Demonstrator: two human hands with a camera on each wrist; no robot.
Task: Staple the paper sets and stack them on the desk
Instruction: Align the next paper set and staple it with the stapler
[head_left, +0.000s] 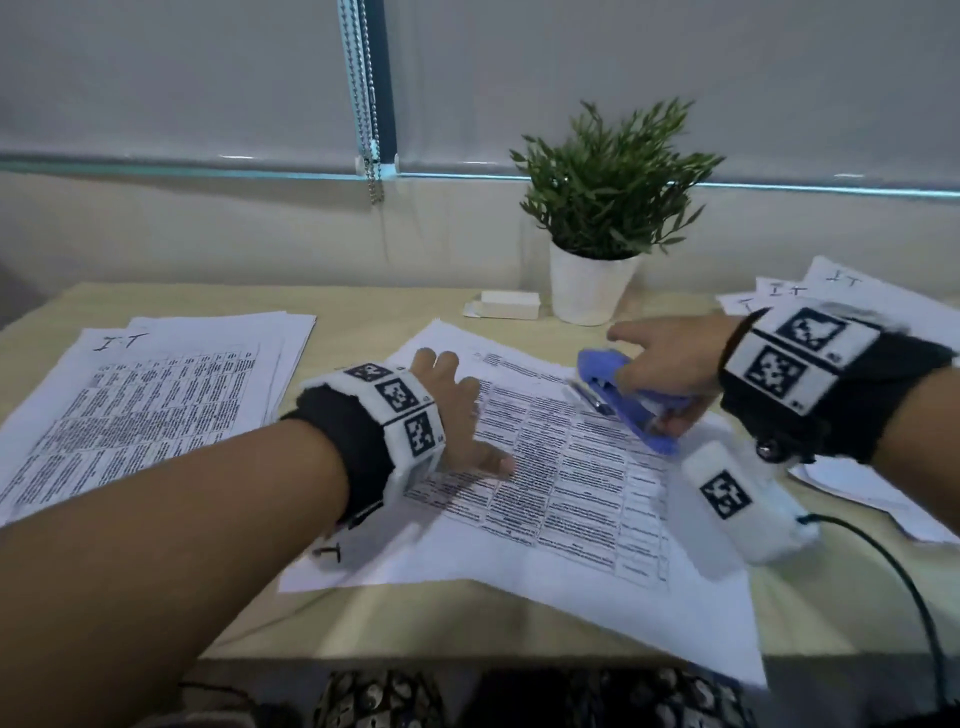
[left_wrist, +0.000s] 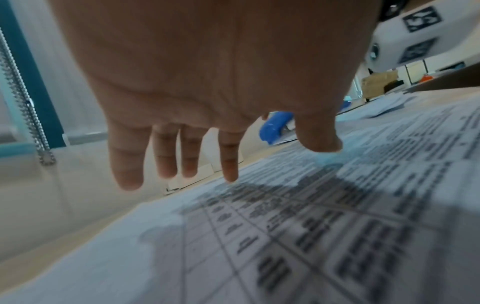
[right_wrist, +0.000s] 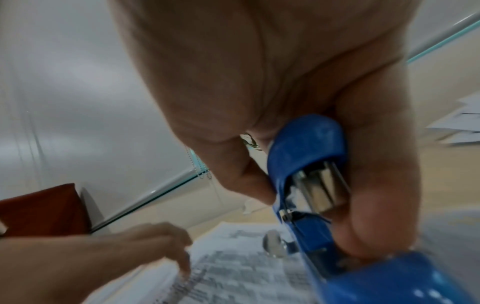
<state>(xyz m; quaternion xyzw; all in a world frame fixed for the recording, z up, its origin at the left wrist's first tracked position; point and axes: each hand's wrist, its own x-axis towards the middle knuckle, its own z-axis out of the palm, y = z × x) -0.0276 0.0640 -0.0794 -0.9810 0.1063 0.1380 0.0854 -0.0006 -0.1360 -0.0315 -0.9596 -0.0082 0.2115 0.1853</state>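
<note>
A printed paper set (head_left: 561, 499) lies slanted on the desk in front of me. My left hand (head_left: 457, 410) rests on its upper left part with straight, spread fingers; the left wrist view shows the left hand (left_wrist: 233, 123) just over the sheet (left_wrist: 311, 226). My right hand (head_left: 670, 364) grips a blue stapler (head_left: 631, 410) over the set's far right corner. In the right wrist view the thumb and fingers wrap the stapler (right_wrist: 306, 164), whose metal part shows. Whether paper sits in its mouth is hidden.
A stack of printed sheets (head_left: 150, 395) lies at the left of the desk (head_left: 363, 312). More sheets (head_left: 841, 291) lie at the back right, beyond my right wrist. A potted plant (head_left: 592, 280) and a small white box (head_left: 506, 304) stand at the back. A black cable (head_left: 904, 582) hangs at the right.
</note>
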